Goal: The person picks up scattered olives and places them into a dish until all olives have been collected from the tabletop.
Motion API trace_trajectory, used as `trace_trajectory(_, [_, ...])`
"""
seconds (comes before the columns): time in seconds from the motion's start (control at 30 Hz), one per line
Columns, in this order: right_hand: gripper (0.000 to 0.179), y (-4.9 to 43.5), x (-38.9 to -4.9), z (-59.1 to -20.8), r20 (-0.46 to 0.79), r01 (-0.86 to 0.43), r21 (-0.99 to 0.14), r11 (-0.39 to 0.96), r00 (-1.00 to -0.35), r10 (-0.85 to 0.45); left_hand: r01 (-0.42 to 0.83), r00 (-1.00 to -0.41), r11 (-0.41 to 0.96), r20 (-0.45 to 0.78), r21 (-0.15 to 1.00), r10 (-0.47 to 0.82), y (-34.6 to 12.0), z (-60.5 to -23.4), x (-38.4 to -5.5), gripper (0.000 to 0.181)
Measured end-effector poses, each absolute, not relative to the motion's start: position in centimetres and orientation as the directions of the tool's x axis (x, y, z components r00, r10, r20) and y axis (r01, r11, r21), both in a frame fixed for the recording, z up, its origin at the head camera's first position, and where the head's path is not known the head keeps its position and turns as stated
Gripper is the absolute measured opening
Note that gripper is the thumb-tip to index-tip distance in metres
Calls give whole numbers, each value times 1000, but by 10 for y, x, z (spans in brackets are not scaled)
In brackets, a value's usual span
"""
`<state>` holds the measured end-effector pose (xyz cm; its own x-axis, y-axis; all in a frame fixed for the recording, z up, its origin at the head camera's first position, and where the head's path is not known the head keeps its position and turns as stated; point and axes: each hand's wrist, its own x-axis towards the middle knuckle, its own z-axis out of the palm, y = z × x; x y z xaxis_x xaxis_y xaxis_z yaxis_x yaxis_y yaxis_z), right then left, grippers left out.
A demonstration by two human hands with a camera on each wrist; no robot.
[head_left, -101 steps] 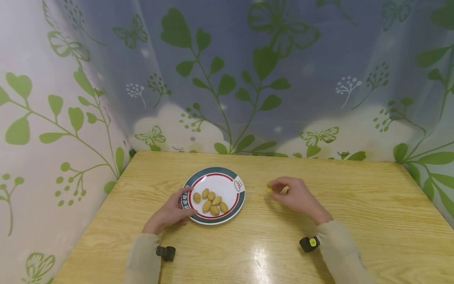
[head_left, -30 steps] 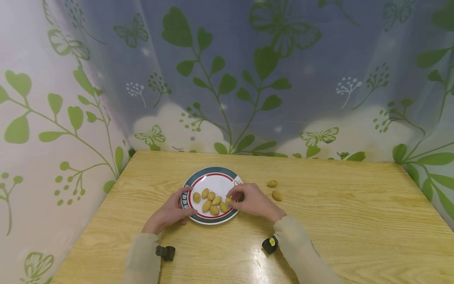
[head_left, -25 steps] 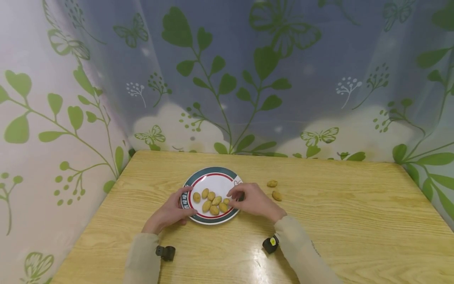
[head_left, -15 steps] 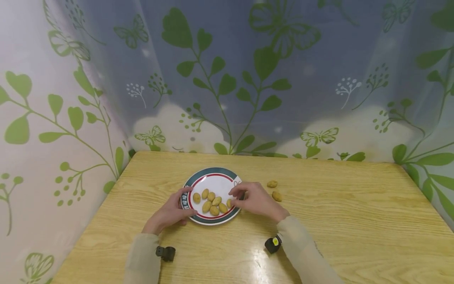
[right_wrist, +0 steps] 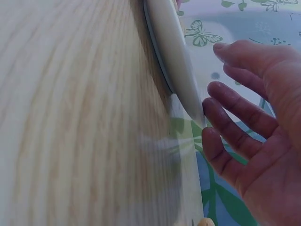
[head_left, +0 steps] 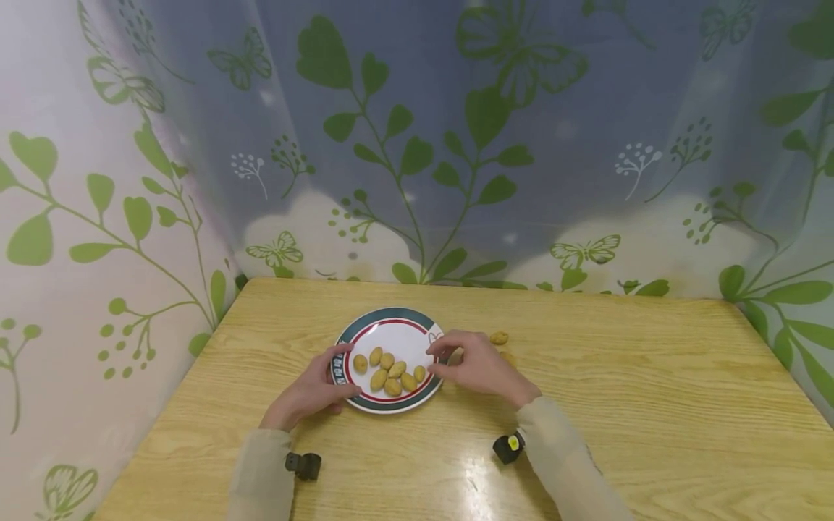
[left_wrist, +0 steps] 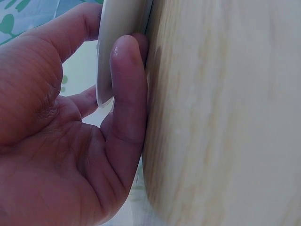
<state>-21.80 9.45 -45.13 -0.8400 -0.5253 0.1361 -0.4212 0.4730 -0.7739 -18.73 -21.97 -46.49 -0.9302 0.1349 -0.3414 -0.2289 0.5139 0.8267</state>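
Observation:
A white plate (head_left: 404, 336) with a green and red rim lies on the table, holding several small yellow-brown oval pieces, nut- or fruit-like (head_left: 397, 370). My left hand (head_left: 309, 394) grips its left rim; in the left wrist view, fingers reach beneath the plate (left_wrist: 120, 28). Over the right rim is my right hand (head_left: 482, 365), thumb and fingers apart with nothing between them. One oval piece (head_left: 420, 373) lies on the plate just left of those fingertips. In the right wrist view, the fingers of the right hand (right_wrist: 254, 127) are beside the plate's edge (right_wrist: 176, 56).
Two more oval pieces are on the table right of the plate: one (head_left: 499, 338) in plain sight, the other (head_left: 507, 357) partly behind the right hand. The wooden table (head_left: 651, 376) ends at a leaf-and-butterfly patterned curtain (head_left: 404, 181) behind and at the left.
The right hand came from the table's right side to the plate with an oval piece, let it go there, and has drawn back slightly right. The left hand stays on the rim.

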Motion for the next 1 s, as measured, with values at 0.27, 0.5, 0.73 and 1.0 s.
trace_trajectory(0.27, [25, 106, -218, -448, 170, -447, -771, 455, -832, -529, -229, -929, 514, -344, 827, 139, -219, -465, -188, 83])
trace_trajectory(0.5, [27, 119, -216, -442, 166, -439, -754, 488, -847, -506, -214, -933, 516, -330, 829, 144, -218, -464, -187, 83])
trace_trajectory(0.73, [30, 133, -216, -439, 169, -442, -724, 529, -858, -485, -225, -929, 513, -341, 828, 142, -218, -464, -186, 83])
trace_trajectory(1.0, [30, 147, -214, -436, 199, -459, -723, 517, -854, -481, -222, -929, 513, -339, 829, 147, -219, -465, -186, 83])
